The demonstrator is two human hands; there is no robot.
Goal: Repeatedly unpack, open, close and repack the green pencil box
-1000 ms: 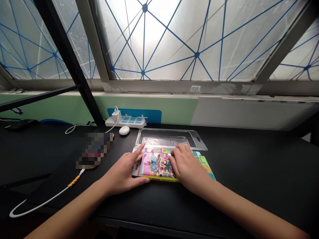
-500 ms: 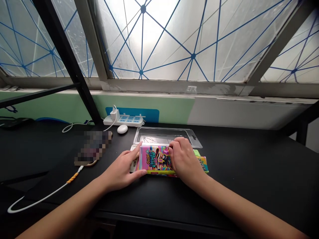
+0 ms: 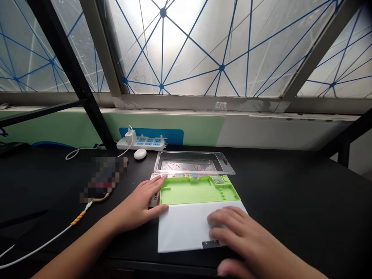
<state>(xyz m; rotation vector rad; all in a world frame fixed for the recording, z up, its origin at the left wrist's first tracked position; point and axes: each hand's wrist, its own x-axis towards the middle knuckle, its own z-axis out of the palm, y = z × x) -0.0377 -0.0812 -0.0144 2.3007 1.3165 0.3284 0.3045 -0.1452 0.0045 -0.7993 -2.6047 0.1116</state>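
A pencil box lies open on the black desk: its green inner tray (image 3: 197, 190) faces up and its white inner lid (image 3: 183, 228) is folded flat toward me. My left hand (image 3: 142, 203) rests at the tray's left edge, fingers stretched and thumb against the corner. My right hand (image 3: 247, 244) lies flat on the white lid with fingers spread. Under the tray shows a strip of printed card (image 3: 155, 195). A clear plastic blister shell (image 3: 193, 162) lies just beyond the box.
A white power strip (image 3: 142, 142) with a plugged charger sits by the wall, a small white oval object (image 3: 140, 154) in front of it. A blurred item (image 3: 103, 178) and a white cable (image 3: 52, 238) lie at left. A black post (image 3: 72, 73) rises at back left.
The colourful lid, closed a second ago, has been swung open toward me by my right hand and now lies flat. My left hand stayed at the box's left edge.
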